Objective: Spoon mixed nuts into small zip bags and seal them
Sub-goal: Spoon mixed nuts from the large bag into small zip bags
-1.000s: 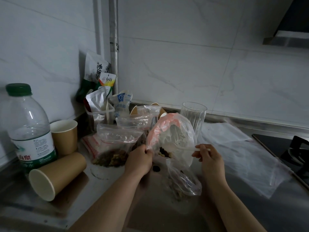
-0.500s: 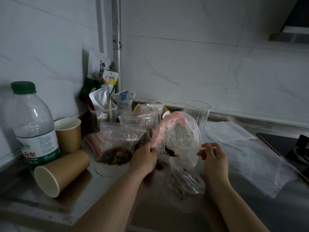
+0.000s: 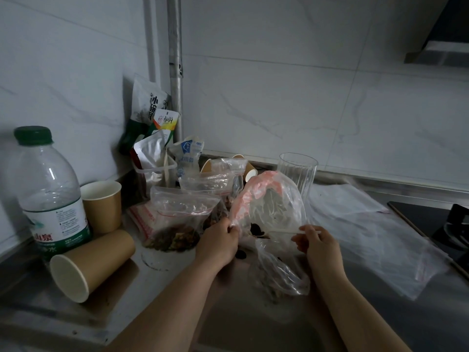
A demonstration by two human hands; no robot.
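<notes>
Since a second ago the whole scene has slid a little rightward and down in my view, while both hands have kept their grip almost unchanged. On the steel counter (image 3: 132,288) everything crowds toward the corner. Largest is the water bottle (image 3: 48,196) with a green cap at far left, standing upright. Beside it stands one paper cup (image 3: 102,205), and a second paper cup (image 3: 88,265) lies on its side, mouth toward me. A flat pile of empty zip bags (image 3: 368,235) lies well to the right, near the stove edge. Behind the hands stands a clear glass (image 3: 298,172). The big bag (image 3: 269,212) with a pink rim is held up open between my hands: my left hand (image 3: 219,243) pinches its left edge, fingers curled on the plastic. My right hand (image 3: 317,243) grips a thin white spoon handle (image 3: 289,232) that reaches into that bag toward the dark nuts at its bottom. Just below the right hand, a small zip bag (image 3: 279,273) lies slumped on the counter with nuts inside. Left of my left hand, touching it, sits another filled bag (image 3: 177,219). One loose nut (image 3: 240,254) lies beside my left wrist.
</notes>
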